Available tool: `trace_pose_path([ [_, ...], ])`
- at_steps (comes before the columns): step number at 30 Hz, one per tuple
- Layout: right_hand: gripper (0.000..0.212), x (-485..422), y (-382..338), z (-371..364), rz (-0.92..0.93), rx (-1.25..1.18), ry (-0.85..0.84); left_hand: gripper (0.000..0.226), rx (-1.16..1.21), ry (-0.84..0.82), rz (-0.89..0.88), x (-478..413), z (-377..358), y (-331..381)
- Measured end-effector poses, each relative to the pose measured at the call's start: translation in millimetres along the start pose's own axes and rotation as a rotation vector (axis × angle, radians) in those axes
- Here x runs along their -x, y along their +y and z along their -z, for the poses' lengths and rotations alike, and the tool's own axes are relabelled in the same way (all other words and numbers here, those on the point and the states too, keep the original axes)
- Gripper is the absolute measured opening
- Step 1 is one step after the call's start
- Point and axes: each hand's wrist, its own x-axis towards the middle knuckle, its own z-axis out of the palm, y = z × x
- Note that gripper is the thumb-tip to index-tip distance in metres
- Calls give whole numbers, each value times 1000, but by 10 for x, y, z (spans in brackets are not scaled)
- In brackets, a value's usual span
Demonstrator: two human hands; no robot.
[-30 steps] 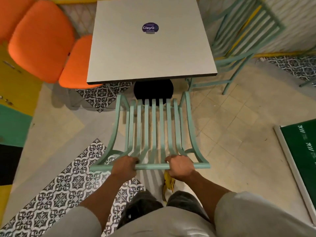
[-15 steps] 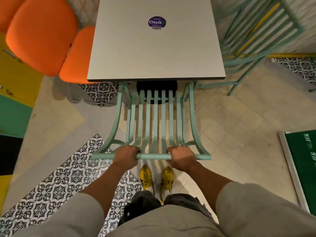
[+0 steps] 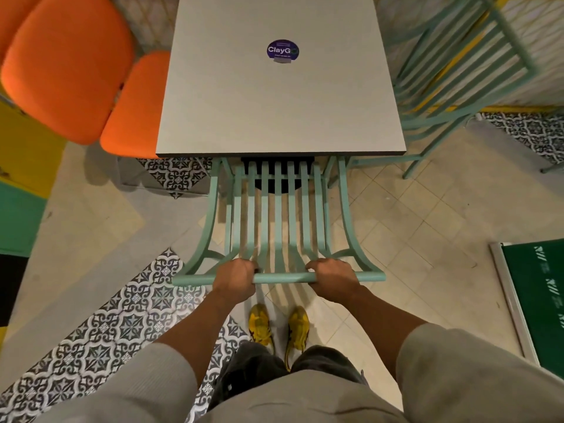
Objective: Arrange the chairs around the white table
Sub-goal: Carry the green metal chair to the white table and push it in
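Observation:
A mint green slatted chair (image 3: pixel 278 218) stands right in front of me, its seat partly tucked under the near edge of the white square table (image 3: pixel 244 111). My left hand (image 3: pixel 235 277) and my right hand (image 3: pixel 332 277) both grip the top rail of its backrest, one on each side of the middle. A second mint green chair (image 3: pixel 451 71) stands at the table's right side. An orange padded chair (image 3: pixel 91 77) sits at the table's left side, its seat partly under the tabletop. A round purple sticker (image 3: pixel 283 50) marks the tabletop.
A green board with a pale frame (image 3: pixel 537 300) lies on the floor at the right. A yellow and green wall panel (image 3: pixel 21 184) runs along the left. My yellow shoes (image 3: pixel 277 326) stand just behind the chair on the tiled floor.
The chair has slid forward with both hands on its rail, and its seat front now sits under the table edge. My feet have stepped up behind it.

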Motion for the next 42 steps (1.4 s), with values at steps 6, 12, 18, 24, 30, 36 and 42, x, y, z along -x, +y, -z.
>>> trace_pose_path([
  [6,45,-54,-28,57,-28,1,-29,36,-14,-10,5,-67,10,-36],
  [12,40,-132,-48,122,-44,23,-12,36,5,24,8,-141,40,-61],
  [18,38,-270,-62,244,-91,-10,-13,36,39,49,1,-267,139,-134],
  [24,41,-445,-31,407,-111,-21,4,37,0,86,16,-425,305,-178],
  [30,37,-556,56,545,-137,-8,3,34,-17,71,0,-575,445,-154],
  [36,42,-502,136,596,-204,-65,-17,30,-12,71,-31,-590,456,-85],
  [42,44,-398,141,644,-229,-92,-8,43,-6,19,-51,-602,546,-146],
])
